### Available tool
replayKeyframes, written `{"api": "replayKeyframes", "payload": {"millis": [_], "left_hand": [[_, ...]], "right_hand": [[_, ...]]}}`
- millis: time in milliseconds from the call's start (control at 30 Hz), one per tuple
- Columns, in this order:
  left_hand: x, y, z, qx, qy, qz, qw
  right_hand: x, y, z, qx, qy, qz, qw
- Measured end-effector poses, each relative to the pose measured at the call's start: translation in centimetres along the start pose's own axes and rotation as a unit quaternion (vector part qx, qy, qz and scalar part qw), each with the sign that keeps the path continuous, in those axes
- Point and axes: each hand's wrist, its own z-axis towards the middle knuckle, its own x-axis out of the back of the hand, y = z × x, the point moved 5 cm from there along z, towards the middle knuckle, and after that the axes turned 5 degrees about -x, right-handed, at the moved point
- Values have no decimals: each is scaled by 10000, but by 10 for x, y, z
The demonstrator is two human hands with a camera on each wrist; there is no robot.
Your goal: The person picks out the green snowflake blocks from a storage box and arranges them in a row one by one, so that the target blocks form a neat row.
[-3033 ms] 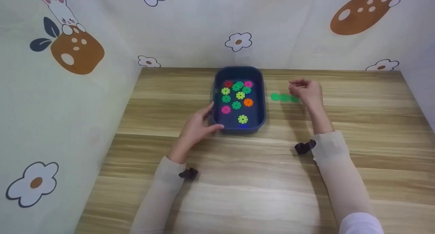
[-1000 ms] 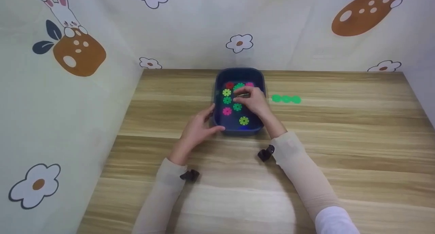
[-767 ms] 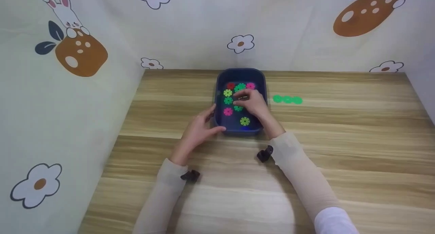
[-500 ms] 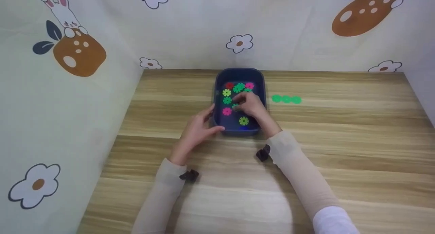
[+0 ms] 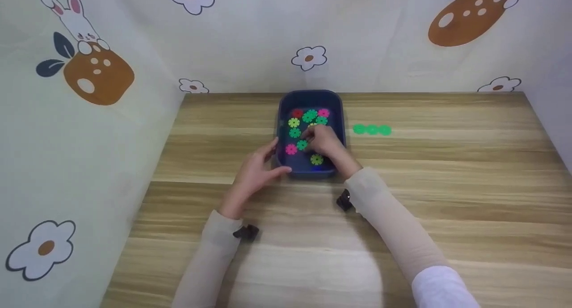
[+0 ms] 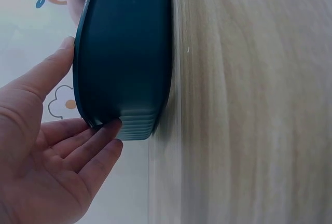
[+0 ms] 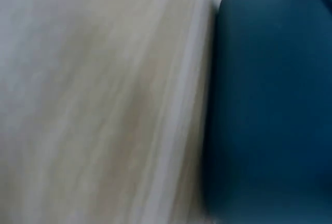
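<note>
A dark blue tub [image 5: 310, 174] stands on the table with several flower-shaped plastic discs lying in it. My left hand [image 5: 254, 169] holds its near left corner. In the left wrist view the thumb presses the rim and the fingers [image 6: 106, 133] lie against the ridged wall. My right hand [image 5: 325, 141] reaches inside the tub, thumb and index finger apart, at a green disc [image 5: 302, 145]. A yellow disc [image 5: 316, 159] lies below the hand. A pink disc [image 5: 291, 149] is to its left. Another yellow disc is partly covered by the hand. The right wrist view shows only the tub's outer wall and table.
Right of the tub, a row of three green discs [image 5: 372, 129] lies joined on the wooden table [image 5: 447, 165]. Behind and at the left stand pale walls [image 5: 246, 40] with printed flowers and rabbits. A small black camera [image 5: 344, 200] sits on each wrist.
My right hand has come from the row of green discs into the tub, then a little toward me. The green and pink discs near it have shifted slightly. My left hand stays at the tub.
</note>
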Motion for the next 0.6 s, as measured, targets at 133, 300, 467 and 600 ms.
{"api": "replayKeyframes", "payload": {"millis": [133, 300, 467, 600], "left_hand": [[1, 1, 1, -32, 27, 47, 10000], [1, 1, 2, -78, -4, 7, 10000], [1, 1, 2, -68, -28, 21, 10000], [1, 0, 1, -42, -28, 27, 10000]], "right_hand": [[-2, -2, 2, -45, 73, -259, 9996], [-3, -2, 3, -96, 88, -326, 9994], [-4, -2, 4, -57, 124, -232, 9996], [-2, -2, 4, -46, 169, -73, 9998]]}}
